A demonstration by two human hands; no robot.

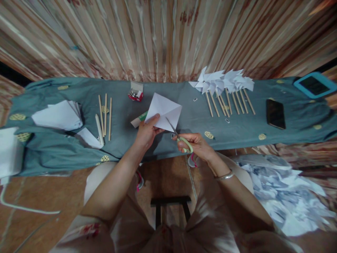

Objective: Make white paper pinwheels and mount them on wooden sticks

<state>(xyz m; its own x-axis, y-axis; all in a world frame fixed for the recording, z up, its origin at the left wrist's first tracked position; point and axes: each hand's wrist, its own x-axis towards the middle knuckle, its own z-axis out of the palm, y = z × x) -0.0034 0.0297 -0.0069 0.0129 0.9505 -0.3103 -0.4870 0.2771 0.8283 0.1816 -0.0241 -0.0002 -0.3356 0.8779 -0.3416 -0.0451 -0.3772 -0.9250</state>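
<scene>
Three slim, bare wooden sticks (pixel 105 114) lay on the tabletop (pixel 237 135), draped in grey-green cloth, near a fanned stack of flat white paper (pixel 59 116); from where I stood, those looked like the share left to do. Across from them, a row of white paper pinwheels on wooden sticks (pixel 223 82) looked finished. The sheet between was partway: a square of creased white paper (pixel 160 105), held above the cloth in front of the person. The left hand (pixel 147 133) pinched it, thumb on top. The right hand (pixel 197 144) was curled around pale-green-handled scissors (pixel 188 144), their blades over the sheet's near corner, pointing towards its middle; I judged the cutting incomplete.
</scene>
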